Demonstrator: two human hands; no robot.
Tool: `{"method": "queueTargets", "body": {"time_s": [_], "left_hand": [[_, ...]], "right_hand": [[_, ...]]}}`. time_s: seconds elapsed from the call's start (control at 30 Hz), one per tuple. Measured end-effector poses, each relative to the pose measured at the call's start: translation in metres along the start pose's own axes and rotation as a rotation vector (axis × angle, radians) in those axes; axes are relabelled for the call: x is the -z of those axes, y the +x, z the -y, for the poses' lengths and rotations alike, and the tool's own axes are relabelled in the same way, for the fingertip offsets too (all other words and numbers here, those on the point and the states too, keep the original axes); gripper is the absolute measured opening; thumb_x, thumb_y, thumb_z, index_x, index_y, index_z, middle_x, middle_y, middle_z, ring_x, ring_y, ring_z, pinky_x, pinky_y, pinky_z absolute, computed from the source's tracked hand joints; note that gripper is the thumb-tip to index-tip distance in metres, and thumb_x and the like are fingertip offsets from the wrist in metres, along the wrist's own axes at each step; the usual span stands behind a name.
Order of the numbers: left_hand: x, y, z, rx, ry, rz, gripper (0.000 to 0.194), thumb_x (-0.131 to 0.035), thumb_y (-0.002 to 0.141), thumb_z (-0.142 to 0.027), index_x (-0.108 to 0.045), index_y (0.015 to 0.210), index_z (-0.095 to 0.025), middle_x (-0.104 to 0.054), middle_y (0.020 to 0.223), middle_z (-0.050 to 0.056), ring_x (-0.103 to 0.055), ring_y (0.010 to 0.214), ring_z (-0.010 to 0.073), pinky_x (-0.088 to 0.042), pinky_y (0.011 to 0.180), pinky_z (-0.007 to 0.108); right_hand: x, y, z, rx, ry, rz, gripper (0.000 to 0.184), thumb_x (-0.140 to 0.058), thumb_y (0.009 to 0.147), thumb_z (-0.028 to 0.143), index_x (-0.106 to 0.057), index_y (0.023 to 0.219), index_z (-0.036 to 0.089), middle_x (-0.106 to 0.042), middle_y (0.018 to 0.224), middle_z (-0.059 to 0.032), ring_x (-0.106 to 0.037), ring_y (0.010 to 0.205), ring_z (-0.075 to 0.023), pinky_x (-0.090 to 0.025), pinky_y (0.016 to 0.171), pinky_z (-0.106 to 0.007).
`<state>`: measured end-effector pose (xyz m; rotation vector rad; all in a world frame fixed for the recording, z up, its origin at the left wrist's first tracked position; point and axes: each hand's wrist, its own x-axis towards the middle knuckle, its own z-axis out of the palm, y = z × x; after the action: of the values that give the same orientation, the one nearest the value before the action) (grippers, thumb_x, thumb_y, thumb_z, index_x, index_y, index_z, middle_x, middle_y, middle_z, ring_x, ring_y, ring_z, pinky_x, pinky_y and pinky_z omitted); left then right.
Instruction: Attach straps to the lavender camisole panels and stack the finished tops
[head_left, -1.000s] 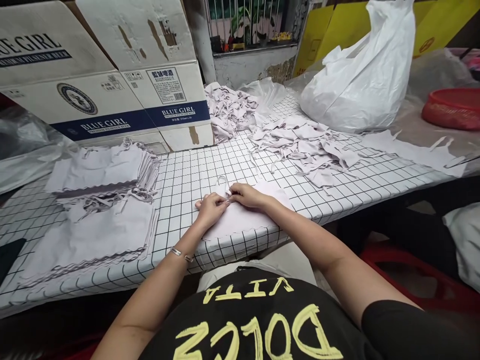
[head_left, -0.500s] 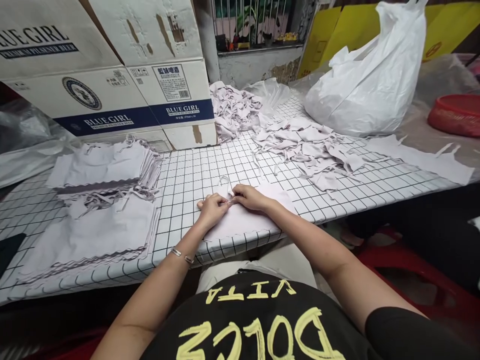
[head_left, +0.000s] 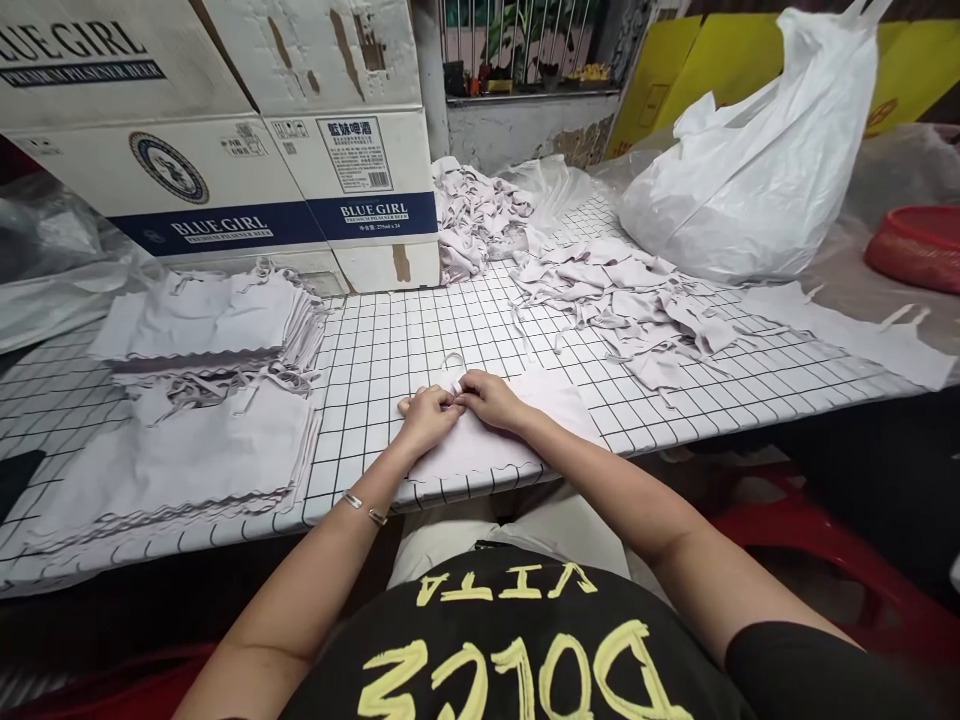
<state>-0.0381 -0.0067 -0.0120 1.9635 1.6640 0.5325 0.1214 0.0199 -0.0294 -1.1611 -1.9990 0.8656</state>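
A pale lilac cloth piece (head_left: 517, 435) lies flat at the near edge of the grid-patterned table (head_left: 390, 350). Its thin strap (head_left: 452, 364) loops up just beyond my fingers. My left hand (head_left: 426, 415) and my right hand (head_left: 491, 398) meet at the cloth's upper left corner, both with fingers pinched on the fabric there. A bracelet sits on my left wrist.
Two stacks of flat lilac cloth pieces (head_left: 195, 400) lie at the left. Loose pieces (head_left: 622, 300) are heaped beyond, by a white plastic bag (head_left: 757, 190). Cardboard boxes (head_left: 225, 140) stand at the back left, a red basin (head_left: 915, 245) at the far right.
My hands stay pinched at the same corner of the cloth. Only the view has shifted slightly to the left and down.
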Motion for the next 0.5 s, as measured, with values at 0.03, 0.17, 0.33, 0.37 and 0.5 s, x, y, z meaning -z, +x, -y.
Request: {"method": "queueTargets", "body": {"time_s": [0.03, 0.17, 0.33, 0.37, 0.5], "left_hand": [[0.001, 0.001, 0.0, -0.005, 0.008, 0.011, 0.023, -0.058, 0.084, -0.036, -0.06, 0.07, -0.018, -0.068, 0.09, 0.004, -0.055, 0.1, 0.0248, -0.028, 0.089, 0.043], [0.006, 0.003, 0.003, -0.052, 0.097, 0.057, 0.022, -0.06, 0.083, -0.041, -0.061, 0.083, -0.019, -0.067, 0.1, 0.008, -0.054, 0.104, 0.0284, -0.031, 0.09, 0.044], [0.015, -0.032, 0.023, -0.074, 0.321, -0.118, 0.063, -0.059, 0.084, -0.05, -0.042, 0.137, -0.02, -0.046, 0.142, 0.017, -0.04, 0.128, 0.0359, -0.028, 0.1, 0.054], [0.016, -0.045, 0.03, -0.136, 0.385, -0.148, 0.068, -0.056, 0.087, -0.05, -0.035, 0.144, -0.02, -0.036, 0.15, 0.018, -0.033, 0.135, 0.0364, -0.023, 0.105, 0.056], [0.026, -0.085, 0.057, -0.46, 0.496, 0.069, 0.062, -0.042, 0.095, -0.051, -0.027, 0.151, -0.029, -0.027, 0.157, 0.009, -0.021, 0.144, 0.0316, -0.014, 0.112, 0.056]], "right_hand": [[-0.001, 0.002, 0.002, -0.042, 0.064, 0.004, 0.01, -0.061, 0.074, 0.016, -0.052, 0.071, 0.018, -0.053, 0.074, 0.0008, -0.049, 0.071, -0.0133, -0.039, 0.069, -0.027], [-0.005, 0.027, 0.013, -0.289, 0.318, 0.026, 0.019, -0.063, 0.071, 0.014, -0.049, 0.082, 0.019, -0.056, 0.068, 0.0035, -0.055, 0.063, -0.0131, -0.044, 0.061, -0.025], [0.007, 0.04, 0.021, -0.26, 0.015, -0.132, 0.032, -0.068, 0.076, 0.02, -0.053, 0.104, 0.019, -0.067, 0.092, -0.0075, -0.063, 0.09, -0.0229, -0.048, 0.083, -0.039], [0.013, 0.029, 0.019, -0.157, -0.117, -0.162, 0.037, -0.068, 0.078, 0.023, -0.054, 0.112, 0.019, -0.066, 0.109, -0.0114, -0.059, 0.105, -0.0256, -0.044, 0.094, -0.043], [0.043, -0.044, 0.002, 0.131, -0.398, 0.012, 0.053, -0.06, 0.086, 0.044, -0.049, 0.134, 0.022, -0.044, 0.146, -0.0119, -0.034, 0.138, -0.0291, -0.025, 0.113, -0.048]]}}
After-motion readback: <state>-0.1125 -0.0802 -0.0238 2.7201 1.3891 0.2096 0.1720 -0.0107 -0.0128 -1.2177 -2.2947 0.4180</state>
